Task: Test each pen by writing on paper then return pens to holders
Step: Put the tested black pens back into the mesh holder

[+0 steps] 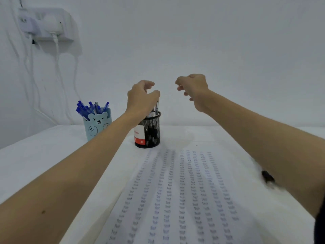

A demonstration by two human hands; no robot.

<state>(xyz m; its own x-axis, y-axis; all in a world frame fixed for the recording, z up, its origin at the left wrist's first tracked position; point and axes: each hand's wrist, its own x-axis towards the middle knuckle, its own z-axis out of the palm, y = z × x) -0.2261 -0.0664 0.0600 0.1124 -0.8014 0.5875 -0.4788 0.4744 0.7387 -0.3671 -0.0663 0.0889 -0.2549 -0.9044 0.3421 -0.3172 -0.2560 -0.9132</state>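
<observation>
Reaching out over the far end of the desk (44, 155), the person has both arms stretched toward the black mesh holder (151, 131), which stands near the back wall just beyond the top edge of the paper (175, 199). The left hand (143, 97) hangs right above the holder's mouth with thumb and fingers curled toward each other; the tips of a few dark pens (157, 107) stick up just beneath it, and from where I stand I cannot tell whether it is pinching one of them or only closing in. The right hand (193, 88) floats to the right of it, well clear of the holder, fingers loosely curled and nothing in them. To the left, apart from the mesh one, sits a pale blue bear holder (97, 125) bristling with blue pens (91, 108). As for progress, the sheet is covered in long columns of the word "Test" (many columns, top to bottom, with little free space), so I judge a great many pens already tried. What is left cannot be counted from here: both holders look full, no pen lies loose on the paper, and the moment reads either as a tested pen going back in or as the next one about to come out. A small dark object (267, 176) lies by the right forearm, too blurred to name.
</observation>
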